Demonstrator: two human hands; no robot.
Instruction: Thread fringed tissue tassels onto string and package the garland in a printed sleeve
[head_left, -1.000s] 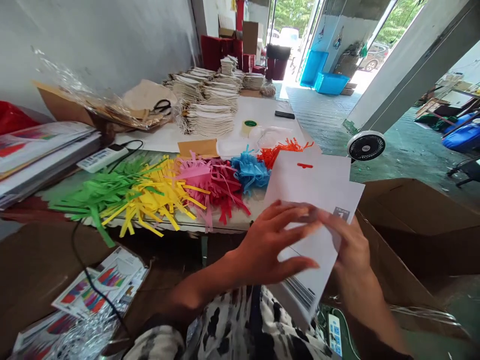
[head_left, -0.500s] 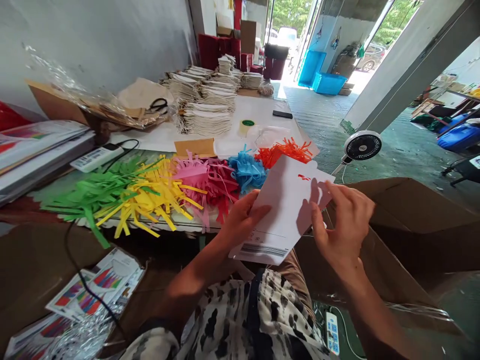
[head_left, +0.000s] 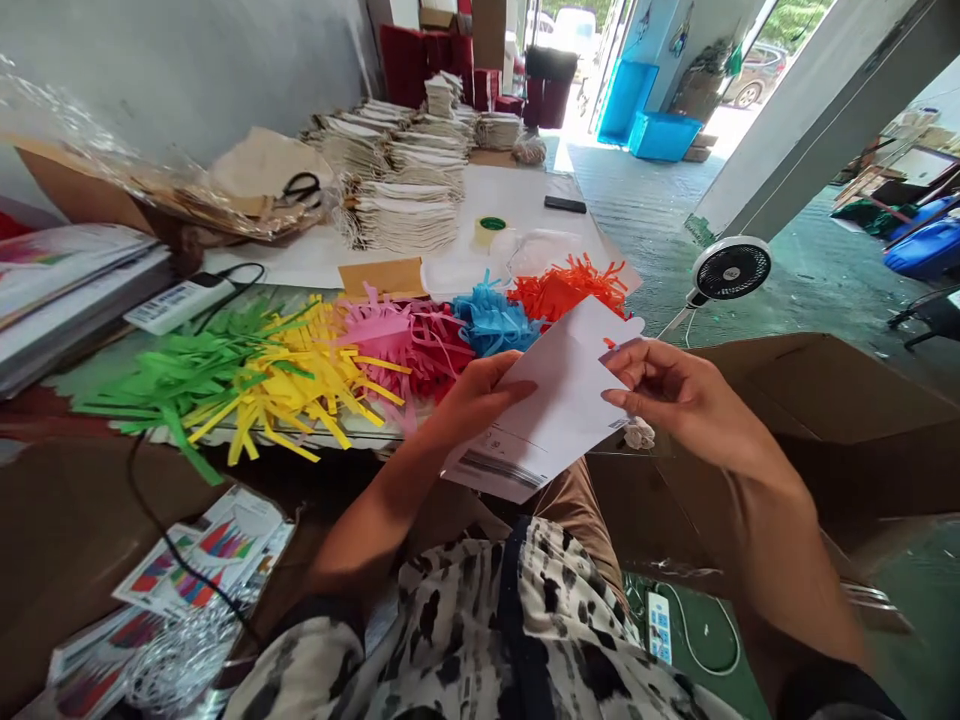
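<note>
A white card (head_left: 559, 385) with printed lines and a barcode-like strip is held tilted above my lap. My left hand (head_left: 484, 395) grips its left side, thumb lying across the front. At the card's upper right edge is my right hand (head_left: 667, 385), with fingers curled and thumb tip against the edge; what lies under those fingers is partly hidden. A small orange-red bit (head_left: 609, 343) shows just above the right fingertips. Fringed paper bundles lie beyond the card: orange (head_left: 570, 287), blue (head_left: 495, 318), pink (head_left: 379, 335), yellow (head_left: 292, 375) and green (head_left: 187, 370).
Stacks of off-white pieces (head_left: 409, 215), a tape roll (head_left: 491, 232), a phone (head_left: 565, 204) and scissors (head_left: 301, 188) are on the table. A small fan (head_left: 731, 268) stands to the right, above an open cardboard box (head_left: 810, 390). Printed packs (head_left: 180, 560) lie low on the left.
My right hand has moved in to the card's right edge and its fingers have curled. The flap on that side no longer sticks out. The card is slightly lower and more tilted.
</note>
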